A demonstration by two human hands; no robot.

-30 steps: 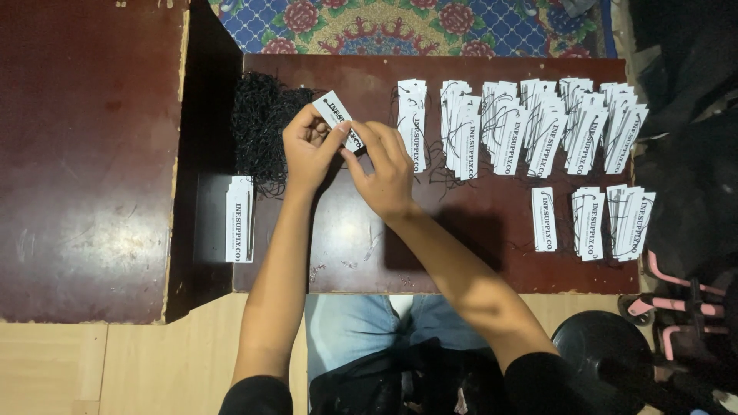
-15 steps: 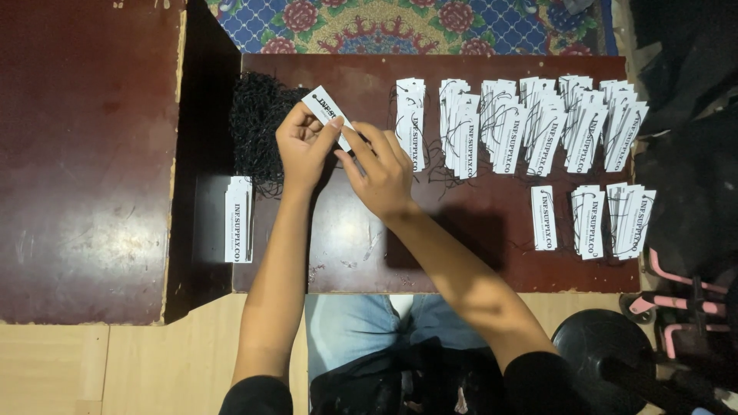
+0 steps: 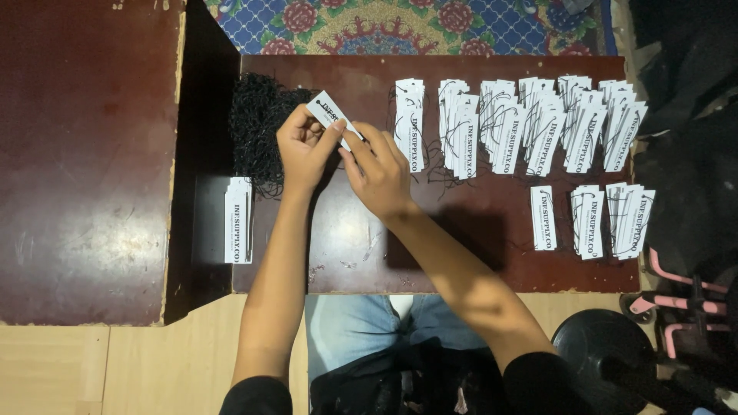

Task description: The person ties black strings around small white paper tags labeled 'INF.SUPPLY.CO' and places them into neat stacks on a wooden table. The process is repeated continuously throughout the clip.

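My left hand (image 3: 301, 146) and my right hand (image 3: 378, 170) meet over the dark brown table (image 3: 461, 253) and together pinch one white paper tag (image 3: 329, 114), tilted with its end pointing up-left. A tangled heap of black strings (image 3: 257, 127) lies just left of my left hand. A small stack of white tags (image 3: 237, 220) rests at the table's left edge, below the strings. To the right of my hands, rows of white tags with black strings (image 3: 523, 127) lie in overlapping piles, with more piles (image 3: 592, 219) lower right.
A larger reddish-brown table (image 3: 84, 169) stands to the left across a dark gap. A patterned blue rug (image 3: 400, 27) lies beyond the table. At lower right are a black round object (image 3: 600, 353) and a pink frame (image 3: 676, 307). My lap is below the table edge.
Both hands have shifted slightly up and the tag between them has turned a little; the piles on the table have not moved.
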